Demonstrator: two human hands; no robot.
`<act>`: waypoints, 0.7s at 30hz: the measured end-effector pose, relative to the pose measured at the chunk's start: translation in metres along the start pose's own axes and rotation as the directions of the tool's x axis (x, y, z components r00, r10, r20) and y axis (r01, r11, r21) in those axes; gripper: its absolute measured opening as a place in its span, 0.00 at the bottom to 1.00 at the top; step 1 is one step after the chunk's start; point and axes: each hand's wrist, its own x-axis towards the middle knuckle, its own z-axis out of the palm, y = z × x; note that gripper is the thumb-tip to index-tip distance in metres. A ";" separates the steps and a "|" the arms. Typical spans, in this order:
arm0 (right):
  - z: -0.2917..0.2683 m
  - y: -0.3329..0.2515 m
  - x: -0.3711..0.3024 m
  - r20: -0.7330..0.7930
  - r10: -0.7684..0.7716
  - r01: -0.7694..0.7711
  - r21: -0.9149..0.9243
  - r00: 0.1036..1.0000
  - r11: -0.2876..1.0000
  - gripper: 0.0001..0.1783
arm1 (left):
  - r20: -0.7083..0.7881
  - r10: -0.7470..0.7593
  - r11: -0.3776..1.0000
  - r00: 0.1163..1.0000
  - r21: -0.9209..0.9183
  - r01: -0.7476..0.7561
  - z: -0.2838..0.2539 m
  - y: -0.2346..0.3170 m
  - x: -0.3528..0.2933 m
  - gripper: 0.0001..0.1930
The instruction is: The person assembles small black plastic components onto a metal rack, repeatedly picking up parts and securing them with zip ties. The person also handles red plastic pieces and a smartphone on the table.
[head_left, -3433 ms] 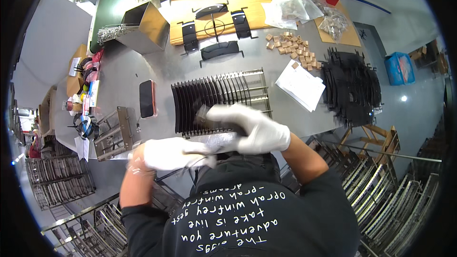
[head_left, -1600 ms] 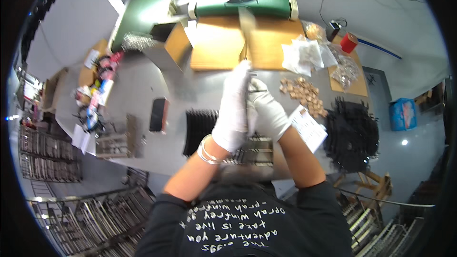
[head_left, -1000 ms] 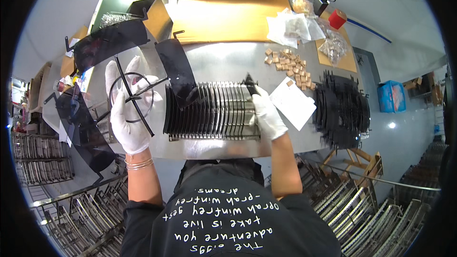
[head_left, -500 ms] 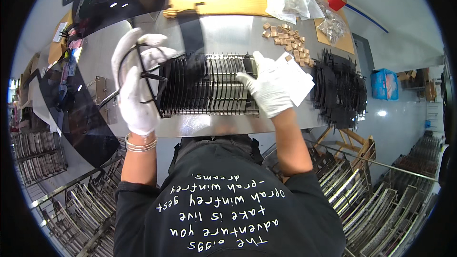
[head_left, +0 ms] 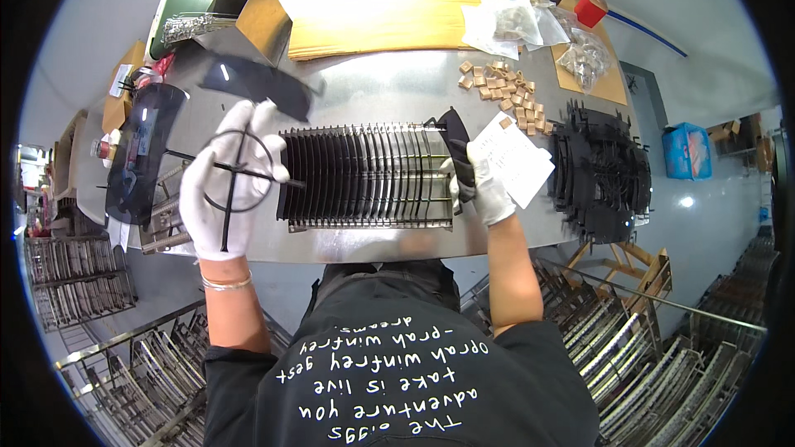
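My left hand [head_left: 219, 190], in a white glove, is closed around a black wire ring frame [head_left: 235, 169] with crossed rods. Dark glossy curved panels show beyond the rod ends: one blurred panel [head_left: 257, 87] above the hand and another panel [head_left: 149, 153] to its left. Whether they are joined to the rods I cannot tell. At the rack's right end, my gloved right hand [head_left: 489, 186] grips a thin black curved piece [head_left: 456, 139]. Between my hands sits a slotted metal rack [head_left: 373, 224] with a row of dark curved plates [head_left: 323, 174] upright in its left part.
A pile of black parts [head_left: 600, 174] lies right of a white paper sheet [head_left: 515, 161]. Small tan blocks [head_left: 505, 87] are scattered behind it. Cardboard [head_left: 397, 8] and clear plastic bags [head_left: 515, 21] lie farther back. Metal racks [head_left: 157, 364] stand below the table [head_left: 389, 244].
My right hand has moved from over the rack to its right end and now holds a black curved piece. The ring frame has turned, and its dark panels have shifted. The whole view has moved slightly.
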 end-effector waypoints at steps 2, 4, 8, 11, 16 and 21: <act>0.010 -0.005 -0.005 -0.078 -0.066 0.057 -0.112 0.995 0.992 0.29 | 0.079 -0.043 0.999 0.996 0.022 0.042 -0.009 -0.007 -0.007 0.40; 0.012 0.007 0.007 -0.095 -0.108 0.077 -0.278 0.990 0.957 0.27 | 0.166 -0.029 0.997 0.986 0.072 0.017 -0.019 -0.009 -0.009 0.41; 0.020 0.028 0.022 -0.023 -0.266 0.184 -0.663 0.964 0.725 0.30 | 0.037 0.086 0.982 0.996 0.163 -0.091 -0.022 -0.002 -0.013 0.36; 0.032 0.005 0.003 0.043 -0.045 0.055 -0.302 0.998 0.952 0.28 | -0.072 0.258 0.952 0.963 0.191 -0.241 -0.050 0.028 -0.016 0.28; 0.027 0.019 -0.006 -0.006 -0.115 0.090 -0.583 0.993 0.808 0.33 | -0.113 0.403 0.907 0.908 0.181 -0.380 -0.084 0.065 -0.021 0.31; 0.083 -0.059 -0.048 0.314 -0.529 0.527 -0.789 0.788 0.316 0.46 | 0.291 -0.430 0.899 0.855 0.226 0.375 -0.005 0.002 -0.012 0.25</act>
